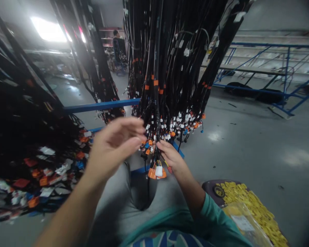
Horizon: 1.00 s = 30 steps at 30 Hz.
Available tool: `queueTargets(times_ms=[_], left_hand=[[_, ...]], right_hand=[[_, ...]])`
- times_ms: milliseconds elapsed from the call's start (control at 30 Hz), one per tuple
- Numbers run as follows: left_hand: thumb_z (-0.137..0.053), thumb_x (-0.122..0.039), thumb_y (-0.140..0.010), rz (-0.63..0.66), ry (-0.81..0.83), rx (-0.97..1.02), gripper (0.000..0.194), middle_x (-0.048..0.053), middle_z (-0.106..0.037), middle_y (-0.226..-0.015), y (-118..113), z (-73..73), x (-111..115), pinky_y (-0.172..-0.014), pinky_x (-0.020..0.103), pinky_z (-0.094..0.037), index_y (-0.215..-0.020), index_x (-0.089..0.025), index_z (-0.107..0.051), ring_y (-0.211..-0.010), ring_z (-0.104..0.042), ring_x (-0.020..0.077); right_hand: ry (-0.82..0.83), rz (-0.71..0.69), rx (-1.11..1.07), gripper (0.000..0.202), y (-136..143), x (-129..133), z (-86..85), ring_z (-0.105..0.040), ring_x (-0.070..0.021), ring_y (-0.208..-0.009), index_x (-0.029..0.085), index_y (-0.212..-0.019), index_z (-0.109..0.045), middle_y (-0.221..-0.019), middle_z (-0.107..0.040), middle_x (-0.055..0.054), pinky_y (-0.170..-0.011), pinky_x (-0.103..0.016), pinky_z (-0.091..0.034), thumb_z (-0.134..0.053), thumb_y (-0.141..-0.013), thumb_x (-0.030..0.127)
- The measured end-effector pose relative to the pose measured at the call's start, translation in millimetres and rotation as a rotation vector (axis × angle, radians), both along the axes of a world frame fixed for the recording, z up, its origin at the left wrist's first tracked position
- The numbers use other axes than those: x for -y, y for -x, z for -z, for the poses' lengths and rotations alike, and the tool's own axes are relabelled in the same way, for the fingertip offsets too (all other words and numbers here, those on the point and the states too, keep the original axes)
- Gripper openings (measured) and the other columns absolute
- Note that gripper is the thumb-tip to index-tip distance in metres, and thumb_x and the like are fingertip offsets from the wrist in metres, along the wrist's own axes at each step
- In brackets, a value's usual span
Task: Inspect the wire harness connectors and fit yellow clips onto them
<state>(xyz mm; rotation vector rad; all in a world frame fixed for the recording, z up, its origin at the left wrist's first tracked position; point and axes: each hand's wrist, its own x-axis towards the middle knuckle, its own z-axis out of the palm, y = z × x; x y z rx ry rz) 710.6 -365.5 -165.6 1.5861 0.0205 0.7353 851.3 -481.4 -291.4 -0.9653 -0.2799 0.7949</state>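
Head view: black wire bundle [157,127] hangs centre, orange and white connectors [157,171] at lower end. Right hand [171,155] pinches bundle just above them — fingertips closed. Left hand [113,147] beside it, half-open, apparently empty — blurred. Bundle's top cut off; right fingers partly hidden.

Central cable bundle [157,113] hangs before the wearer, connectors [180,121] at the lower ends of the cables about it; left hand [115,144] just left of it, right hand [171,156] on its lower part. Left: second cable mass [23,103], a rail [103,105] spanning the gap between. Lower right: low stand [209,187] bearing small parts [247,200] and a bag [244,223]; behind, at right, a frame [287,68], with shelves [306,56] beyond.
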Motion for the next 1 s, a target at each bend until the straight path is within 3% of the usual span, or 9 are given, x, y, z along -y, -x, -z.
queueTargets(times_ms=[67, 167, 267, 433, 533, 667, 800, 1000], left_hand=[[-0.073, -0.033, -0.063, 0.062, 0.018, -0.193, 0.033, 0.003, -0.062, -0.080, -13.8, 33.1, 4.2, -0.071, 0.029, -0.047, -0.089, -0.015, -0.062, -0.075, -0.058, 0.0148], [-0.077, -0.038, -0.053, 0.011, 0.159, -0.429, 0.044, 0.003, -0.061, -0.082, -32.5, 89.0, 12.7, -0.074, 0.027, -0.044, -0.085, -0.014, -0.060, -0.079, -0.055, 0.0149], [-0.074, -0.050, -0.053, 0.203, 0.383, -0.562, 0.050, 0.002, -0.060, -0.073, -41.2, 120.5, 20.2, -0.066, 0.026, -0.043, -0.081, -0.012, -0.060, -0.068, -0.055, 0.0133], [-0.078, -0.047, -0.050, 0.351, 0.476, -0.618, 0.046, 0.002, -0.061, -0.064, -40.4, 118.3, 19.3, -0.058, 0.024, -0.039, -0.074, -0.011, -0.064, -0.057, -0.052, 0.0110], [-0.076, -0.049, -0.052, 0.344, 0.488, -0.629, 0.043, 0.003, -0.062, -0.061, -38.7, 115.2, 14.7, -0.060, 0.024, -0.040, -0.068, -0.011, -0.065, -0.058, -0.054, 0.0121], [-0.075, -0.050, -0.053, 0.324, 0.449, -0.620, 0.042, 0.001, -0.060, -0.058, -37.0, 114.7, 14.6, -0.058, 0.023, -0.039, -0.063, -0.011, -0.062, -0.056, -0.052, 0.0108], [-0.080, -0.044, -0.046, 0.282, 0.423, -0.632, 0.042, -0.003, -0.054, -0.053, -36.1, 110.8, 21.7, -0.049, 0.021, -0.034, -0.062, -0.012, -0.058, -0.047, -0.046, 0.0074], [-0.082, -0.043, -0.042, 0.359, 0.526, -0.615, 0.047, 0.000, -0.058, -0.061, -35.2, 112.1, 23.9, -0.056, 0.023, -0.040, -0.068, -0.012, -0.059, -0.054, -0.051, 0.0100]], right_hand=[[-0.005, 0.007, 0.009, 0.037, -0.7, -1.6, 0.6, -0.056, -0.0113, -0.060, 0.018, -0.075, -0.063, -0.064, -0.063, 0.002, -0.062, -0.024, -0.046, -0.080, -0.049, 0.038], [0.029, -0.012, 0.023, 0.041, -0.4, -2.1, 0.4, -0.056, -0.0132, -0.059, 0.018, -0.072, -0.060, -0.063, -0.062, 0.001, -0.054, -0.024, -0.042, -0.075, -0.053, 0.051], [0.083, -0.022, 0.102, 0.038, 2.6, 0.7, -1.8, -0.056, -0.0125, -0.060, 0.018, -0.072, -0.058, -0.064, -0.060, 0.001, -0.054, -0.022, -0.041, -0.072, -0.057, 0.050], [0.179, 0.021, 0.290, 0.035, 6.0, 6.9, -5.1, -0.049, -0.0088, -0.056, 0.018, -0.068, -0.055, -0.063, -0.054, 0.004, -0.051, -0.020, -0.038, -0.067, -0.064, 0.051], [0.258, 0.052, 0.447, 0.039, 6.5, 8.5, -6.1, -0.043, -0.0082, -0.048, 0.019, -0.059, -0.050, -0.052, -0.046, 0.005, -0.045, -0.020, -0.033, -0.061, -0.067, 0.055], [0.331, 0.074, 0.503, 0.041, 11.3, 9.0, -9.3, -0.043, -0.0098, -0.045, 0.020, -0.059, -0.048, -0.047, -0.045, 0.004, -0.045, -0.023, -0.032, -0.055, -0.069, 0.060], [0.386, 0.180, 0.688, 0.034, 19.2, 8.8, -14.6, -0.035, -0.0079, -0.047, 0.019, -0.057, -0.046, -0.047, -0.039, 0.006, -0.046, -0.022, -0.026, -0.058, -0.069, 0.049], [0.280, 0.093, 0.487, 0.030, 22.9, 12.3, -20.4, -0.037, -0.0074, -0.043, 0.018, -0.058, -0.049, -0.045, -0.042, 0.007, -0.042, -0.021, -0.027, -0.064, -0.065, 0.043]])
